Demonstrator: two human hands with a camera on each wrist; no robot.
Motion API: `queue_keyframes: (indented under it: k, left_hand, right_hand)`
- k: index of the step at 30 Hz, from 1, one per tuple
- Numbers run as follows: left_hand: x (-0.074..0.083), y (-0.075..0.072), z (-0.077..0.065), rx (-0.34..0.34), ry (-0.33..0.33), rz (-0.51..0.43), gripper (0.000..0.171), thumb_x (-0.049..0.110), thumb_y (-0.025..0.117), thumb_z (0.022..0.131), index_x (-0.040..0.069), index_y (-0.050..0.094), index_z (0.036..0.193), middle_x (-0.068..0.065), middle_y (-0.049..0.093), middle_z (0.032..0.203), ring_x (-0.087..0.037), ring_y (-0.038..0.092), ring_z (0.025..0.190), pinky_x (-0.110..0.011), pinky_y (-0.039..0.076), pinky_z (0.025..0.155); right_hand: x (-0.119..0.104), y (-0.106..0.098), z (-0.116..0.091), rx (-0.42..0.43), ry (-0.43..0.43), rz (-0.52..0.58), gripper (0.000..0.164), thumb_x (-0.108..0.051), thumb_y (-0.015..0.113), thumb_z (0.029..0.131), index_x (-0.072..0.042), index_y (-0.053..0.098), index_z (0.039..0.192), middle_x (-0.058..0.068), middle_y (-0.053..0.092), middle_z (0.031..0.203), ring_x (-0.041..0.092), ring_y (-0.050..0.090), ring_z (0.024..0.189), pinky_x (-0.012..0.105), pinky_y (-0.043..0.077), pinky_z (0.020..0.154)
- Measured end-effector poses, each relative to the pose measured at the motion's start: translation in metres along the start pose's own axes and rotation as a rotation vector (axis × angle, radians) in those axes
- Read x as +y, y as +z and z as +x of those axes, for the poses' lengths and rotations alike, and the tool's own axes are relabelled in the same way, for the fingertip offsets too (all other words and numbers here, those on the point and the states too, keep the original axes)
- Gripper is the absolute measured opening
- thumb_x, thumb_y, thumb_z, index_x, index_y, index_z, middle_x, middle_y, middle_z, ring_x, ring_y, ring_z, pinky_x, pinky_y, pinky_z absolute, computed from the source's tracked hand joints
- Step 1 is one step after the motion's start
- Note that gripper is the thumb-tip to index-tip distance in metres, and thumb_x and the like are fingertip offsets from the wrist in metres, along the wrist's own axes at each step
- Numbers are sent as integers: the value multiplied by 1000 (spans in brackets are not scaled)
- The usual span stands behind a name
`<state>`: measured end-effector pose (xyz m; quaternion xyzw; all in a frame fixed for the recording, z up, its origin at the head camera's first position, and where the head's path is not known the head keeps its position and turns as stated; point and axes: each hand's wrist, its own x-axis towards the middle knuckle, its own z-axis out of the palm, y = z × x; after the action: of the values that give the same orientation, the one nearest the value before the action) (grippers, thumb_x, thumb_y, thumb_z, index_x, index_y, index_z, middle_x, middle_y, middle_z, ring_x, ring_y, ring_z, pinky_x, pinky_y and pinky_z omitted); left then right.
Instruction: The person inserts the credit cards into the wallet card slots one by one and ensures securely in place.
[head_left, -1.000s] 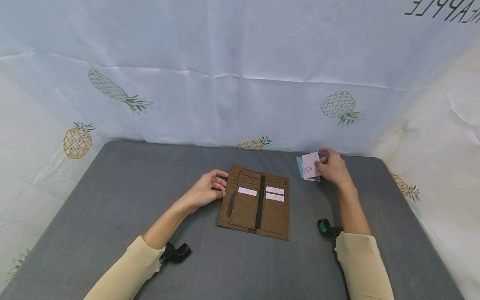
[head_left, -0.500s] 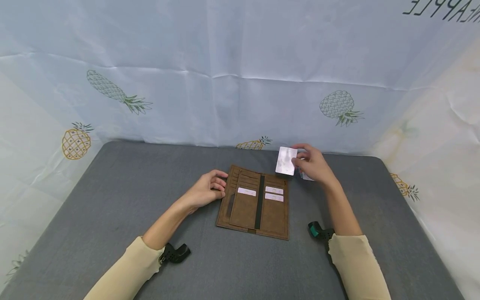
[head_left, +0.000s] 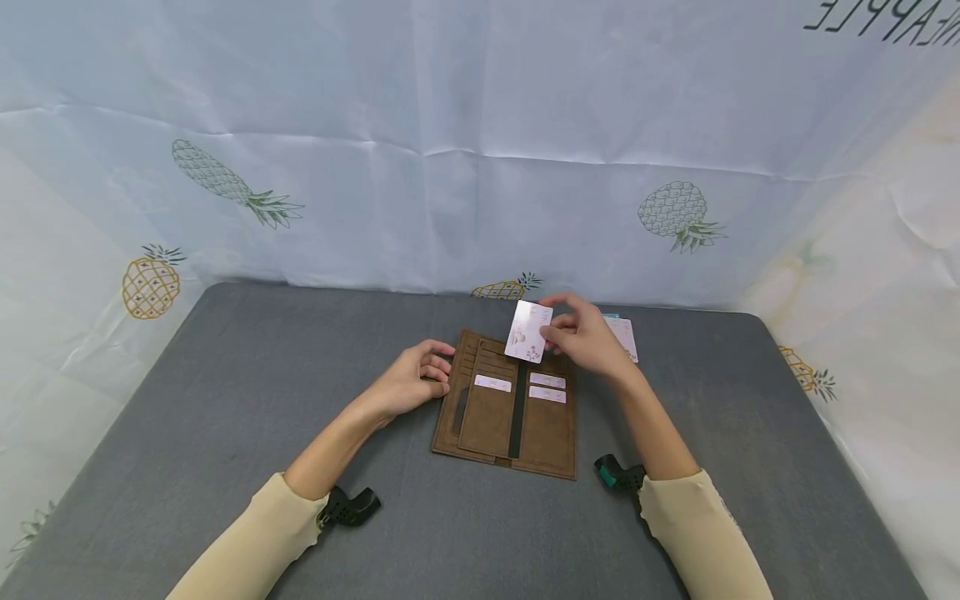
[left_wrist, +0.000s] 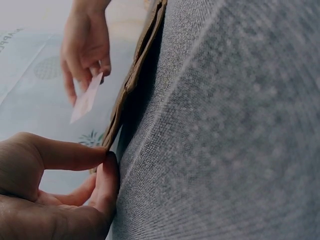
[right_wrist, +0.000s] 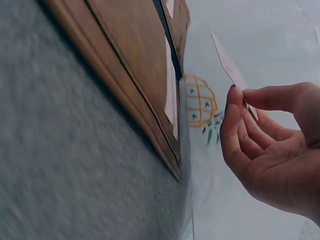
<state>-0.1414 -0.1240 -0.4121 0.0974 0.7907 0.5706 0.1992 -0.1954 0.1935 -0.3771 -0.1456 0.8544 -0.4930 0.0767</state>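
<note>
An open brown wallet [head_left: 487, 425] lies on the grey table, with several card slots on both sides and a dark strip down its middle. Pink cards show in its slots, one on the left half and two on the right. My left hand [head_left: 408, 382] pinches the wallet's left edge between thumb and fingers, as the left wrist view also shows. Above the wallet's top edge, my right hand [head_left: 588, 333] pinches a pale pink printed card [head_left: 528, 332] by its right side. In the right wrist view the card [right_wrist: 229, 65] stands tilted between thumb and fingertips.
Behind my right hand, a few more cards [head_left: 622, 337], pink with a blue one beneath, lie on the table [head_left: 315, 358]. A pale curtain [head_left: 450, 217] with pineapple prints hangs at the table's back edge. Each wrist carries a black camera mount [head_left: 349, 507].
My right hand has picked a pink card off the pile at the right and carried it left, over the wallet's top edge. The left hand has stayed on the wallet's edge.
</note>
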Motion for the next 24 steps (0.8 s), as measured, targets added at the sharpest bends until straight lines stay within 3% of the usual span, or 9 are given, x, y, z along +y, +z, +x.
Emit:
queue_keyframes:
  k: [6,11,24]
  left_hand:
    - [1,1,0,8,-7,-2,57,-8,67,97,-4,48,151,-19,63,122,-23,64,104,-29,53,87]
    - [2,1,1,18,-12,-12,57,-9,66,96,-4,49,151,-19,63,122,-22,64,103,-27,52,86]
    - [1,1,1,16,-1,-8,56,-8,66,97,-4,49,150,-19,62,122,-22,64,103,-27,52,86]
  right_hand:
    - [-3,15,-1,-56,-36,37,43,0,65,105,4,51,145,30,79,99,25,78,82,38,66,76]
    - [-3,24,-1,-82,-18,46,40,1,64,104,3,51,142,29,79,99,27,80,83,35,67,75]
    - [-4,29,-2,-158,8,-16,37,-1,62,106,2,51,141,26,80,95,29,80,82,32,65,72]
